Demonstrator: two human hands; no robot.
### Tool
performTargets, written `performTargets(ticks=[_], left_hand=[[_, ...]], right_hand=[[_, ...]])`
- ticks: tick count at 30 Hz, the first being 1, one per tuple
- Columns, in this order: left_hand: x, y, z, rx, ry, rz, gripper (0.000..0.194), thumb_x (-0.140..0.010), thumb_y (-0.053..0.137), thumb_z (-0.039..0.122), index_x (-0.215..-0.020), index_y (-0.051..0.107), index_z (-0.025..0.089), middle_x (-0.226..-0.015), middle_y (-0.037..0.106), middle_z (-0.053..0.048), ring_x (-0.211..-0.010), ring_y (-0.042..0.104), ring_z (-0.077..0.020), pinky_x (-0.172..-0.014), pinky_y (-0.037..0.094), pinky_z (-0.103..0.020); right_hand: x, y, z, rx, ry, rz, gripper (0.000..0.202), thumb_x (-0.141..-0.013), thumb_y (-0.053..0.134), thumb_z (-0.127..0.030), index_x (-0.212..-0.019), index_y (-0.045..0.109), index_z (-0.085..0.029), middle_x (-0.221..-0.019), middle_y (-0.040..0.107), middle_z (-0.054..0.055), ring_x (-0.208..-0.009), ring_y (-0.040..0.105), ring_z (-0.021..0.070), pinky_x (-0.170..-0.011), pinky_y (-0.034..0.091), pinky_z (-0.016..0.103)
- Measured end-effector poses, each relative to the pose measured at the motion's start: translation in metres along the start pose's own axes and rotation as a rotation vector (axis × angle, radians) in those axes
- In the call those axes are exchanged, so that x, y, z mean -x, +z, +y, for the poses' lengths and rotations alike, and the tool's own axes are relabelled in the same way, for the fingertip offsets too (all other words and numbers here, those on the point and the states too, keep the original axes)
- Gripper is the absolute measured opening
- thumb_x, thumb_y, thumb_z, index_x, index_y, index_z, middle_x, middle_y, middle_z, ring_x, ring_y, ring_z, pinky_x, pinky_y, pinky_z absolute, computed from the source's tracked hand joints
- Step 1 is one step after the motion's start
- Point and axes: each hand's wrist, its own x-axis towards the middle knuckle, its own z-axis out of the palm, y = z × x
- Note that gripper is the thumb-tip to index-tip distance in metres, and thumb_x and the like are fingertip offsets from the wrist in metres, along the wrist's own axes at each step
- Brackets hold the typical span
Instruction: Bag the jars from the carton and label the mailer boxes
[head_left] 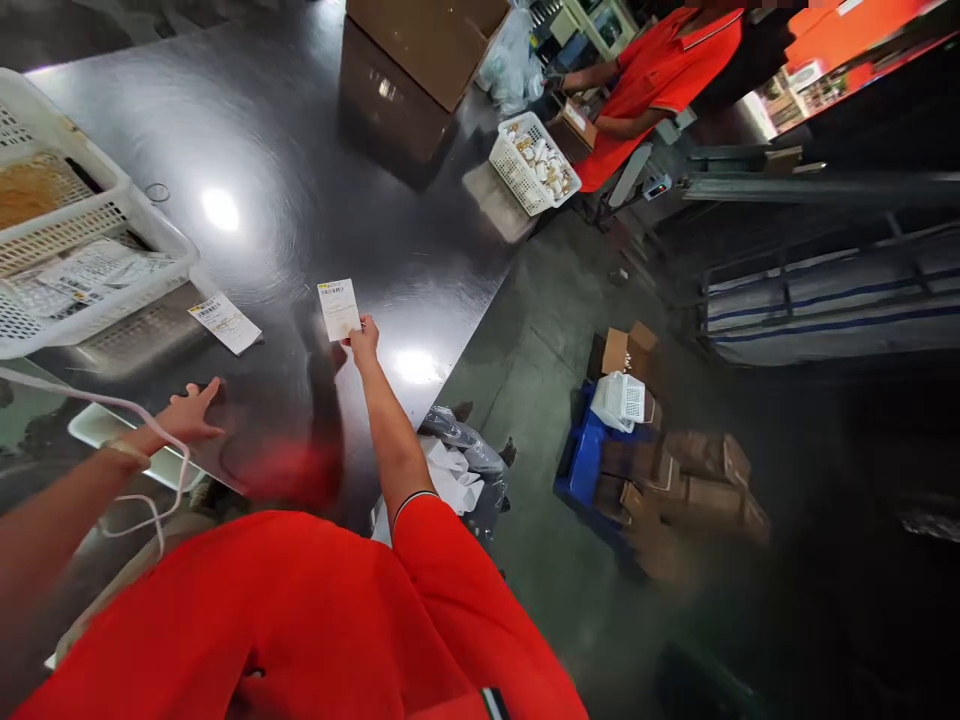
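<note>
Between the fingers of my right hand (pixel 364 342) is a small white printed label slip (pixel 340 310) with a yellow strip and a barcode along its top. The hand grips its lower right corner, over the shiny metal table (pixel 285 230). My left hand (pixel 193 412) is over the table's near left part, fingers stretched out and apart, with nothing seen in it. Beyond that hand lies a second printed slip (pixel 226 322), or a small stack of them, beside a white plastic basket (pixel 169 290) that holds printed packets (pixel 97 270).
A pink cable (pixel 142 415) runs past my left wrist above a white tray (pixel 169 465). At the far side stand a large cardboard box (pixel 427 45) and a basket of small items (pixel 532 165), near a co-worker in red (pixel 675 70). Cartons (pixel 705 470) lie on the floor right.
</note>
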Motion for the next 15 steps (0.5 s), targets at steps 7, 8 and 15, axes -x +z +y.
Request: performTargets(ticks=[7,8,15], left_hand=[[0.004,-0.01,0.104,0.46,0.286,0.002,0.083,-0.081,0.091,0.051,-0.15,0.063,0.014,-0.141,0.08,-0.021,-0.125,0.078,-0.033,-0.102,0.063,-0.04],[0.01,-0.006,0.128,0.693,0.352,0.004,0.083,-0.077,0.096,0.045,-0.147,0.064,0.014,-0.136,0.082,-0.02,-0.118,0.079,-0.0309,-0.1,0.063,-0.04],[0.059,0.027,0.206,1.071,0.562,-0.069,0.046,-0.079,0.1,0.034,-0.109,0.075,0.012,-0.107,0.084,-0.01,-0.096,0.077,-0.0249,-0.092,0.065,-0.041]], right_hand=[[0.134,-0.026,-0.021,-0.394,-0.016,-0.021,0.027,-0.09,0.071,-0.007,-0.104,0.054,-0.024,-0.097,0.073,-0.006,-0.073,0.063,0.0072,-0.061,0.051,0.015],[0.155,-0.028,-0.021,-0.411,-0.04,-0.017,0.028,-0.088,0.073,-0.007,-0.103,0.055,-0.024,-0.097,0.073,-0.006,-0.073,0.063,0.0073,-0.061,0.051,0.015],[0.29,-0.045,0.015,-0.577,-0.077,0.132,0.027,-0.084,0.073,-0.004,-0.094,0.056,-0.022,-0.077,0.065,-0.012,-0.057,0.056,0.006,-0.056,0.045,0.017]])
